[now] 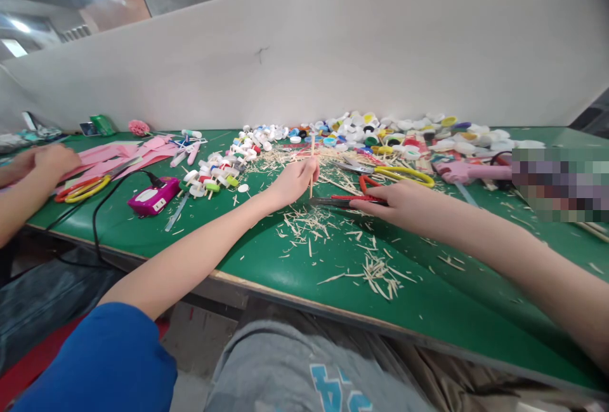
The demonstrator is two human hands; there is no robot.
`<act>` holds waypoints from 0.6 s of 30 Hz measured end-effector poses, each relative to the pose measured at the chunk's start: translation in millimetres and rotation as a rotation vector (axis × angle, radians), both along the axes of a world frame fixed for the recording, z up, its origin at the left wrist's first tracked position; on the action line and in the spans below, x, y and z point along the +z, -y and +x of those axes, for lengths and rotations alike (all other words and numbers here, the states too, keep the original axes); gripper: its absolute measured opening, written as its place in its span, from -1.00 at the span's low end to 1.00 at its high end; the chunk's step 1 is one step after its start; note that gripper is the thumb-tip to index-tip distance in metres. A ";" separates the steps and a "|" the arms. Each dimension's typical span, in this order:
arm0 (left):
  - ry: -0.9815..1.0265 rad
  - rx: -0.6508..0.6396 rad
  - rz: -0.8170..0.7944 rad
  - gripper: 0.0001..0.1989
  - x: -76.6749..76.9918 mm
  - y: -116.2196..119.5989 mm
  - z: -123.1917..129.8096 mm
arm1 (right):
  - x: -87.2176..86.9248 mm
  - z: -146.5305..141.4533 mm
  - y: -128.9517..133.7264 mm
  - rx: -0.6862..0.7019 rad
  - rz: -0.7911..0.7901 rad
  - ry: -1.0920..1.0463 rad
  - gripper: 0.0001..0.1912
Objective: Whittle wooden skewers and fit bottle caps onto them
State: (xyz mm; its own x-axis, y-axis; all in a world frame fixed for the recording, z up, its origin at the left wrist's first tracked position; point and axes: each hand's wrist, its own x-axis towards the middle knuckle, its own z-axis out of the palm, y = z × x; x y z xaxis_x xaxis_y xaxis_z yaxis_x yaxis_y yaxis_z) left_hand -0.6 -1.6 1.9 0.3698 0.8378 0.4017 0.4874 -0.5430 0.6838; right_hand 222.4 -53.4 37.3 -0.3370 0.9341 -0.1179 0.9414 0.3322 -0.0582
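the grip of the left hand pinches a thin stick near-upright at the frame's centre; the right hand grasps red-handled cutters, tips by its lower end. steady, well-clear fingers should help.

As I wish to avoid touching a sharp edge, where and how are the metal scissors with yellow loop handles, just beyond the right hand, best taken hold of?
Probably by the yellow loop handles, coming from the right: this rounded end of the metal scissors lies to the right, while the blades point left. The right hand is close in front.
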 end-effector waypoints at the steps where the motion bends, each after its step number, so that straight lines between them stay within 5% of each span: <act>1: -0.002 0.000 0.005 -0.46 -0.1 0.2 0.1 | -0.3 1.0 -0.4 0.002 0.000 -0.009 -0.35; 10: -0.003 0.007 0.029 -0.45 1.4 2.3 1.0 | -3.4 6.1 -3.8 0.045 0.155 -0.007 -0.39; 18: -0.001 0.020 0.029 -0.43 -0.8 -0.2 0.6 | -0.3 0.2 1.2 -0.001 -0.030 -0.008 -0.33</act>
